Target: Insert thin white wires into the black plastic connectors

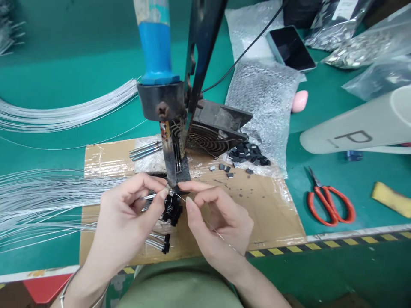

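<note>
The clamped soldering iron [157, 55] presumably frees both hands: left hand [128, 214] pinching a small part [171, 192], right hand [221, 218] a thin wire [180, 196].

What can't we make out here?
All head view:
- Piece: too small, partly covered by left hand.
- Strand: a stretch hidden behind right hand.
- Wires: left ends cut off by left edge.
- Iron: top cut off by top edge.
- Fan: partly hidden behind bracket.

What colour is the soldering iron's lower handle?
The lower handle is blue, seen in the head view.
</note>
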The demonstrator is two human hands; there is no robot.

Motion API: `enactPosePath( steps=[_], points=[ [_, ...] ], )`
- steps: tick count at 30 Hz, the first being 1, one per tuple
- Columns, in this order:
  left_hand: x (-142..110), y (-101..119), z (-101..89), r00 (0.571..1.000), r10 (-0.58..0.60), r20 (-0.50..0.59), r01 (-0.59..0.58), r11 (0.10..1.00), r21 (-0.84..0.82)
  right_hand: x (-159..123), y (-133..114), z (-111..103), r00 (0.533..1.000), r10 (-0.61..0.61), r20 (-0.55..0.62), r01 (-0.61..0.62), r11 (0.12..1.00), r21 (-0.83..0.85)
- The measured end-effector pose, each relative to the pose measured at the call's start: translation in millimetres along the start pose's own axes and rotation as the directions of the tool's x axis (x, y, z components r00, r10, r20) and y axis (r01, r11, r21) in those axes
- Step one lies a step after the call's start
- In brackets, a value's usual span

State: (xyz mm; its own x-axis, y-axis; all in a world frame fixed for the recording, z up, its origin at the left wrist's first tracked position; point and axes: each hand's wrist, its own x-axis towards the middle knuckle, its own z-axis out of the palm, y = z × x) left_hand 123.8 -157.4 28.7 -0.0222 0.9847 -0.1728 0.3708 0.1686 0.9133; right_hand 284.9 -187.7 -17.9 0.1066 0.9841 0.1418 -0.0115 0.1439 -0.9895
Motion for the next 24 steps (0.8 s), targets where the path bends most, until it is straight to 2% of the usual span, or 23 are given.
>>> enactPosePath(
  steps=[24],
  points=[
    [-0.7,-3.2,1.1,1.000,0.012,0.007,-0.012,1.000,-0.028,0.6,-1.9,3.2,0.999,-0.040,-0.027,0.037,0.997,-0.075]
  ],
)
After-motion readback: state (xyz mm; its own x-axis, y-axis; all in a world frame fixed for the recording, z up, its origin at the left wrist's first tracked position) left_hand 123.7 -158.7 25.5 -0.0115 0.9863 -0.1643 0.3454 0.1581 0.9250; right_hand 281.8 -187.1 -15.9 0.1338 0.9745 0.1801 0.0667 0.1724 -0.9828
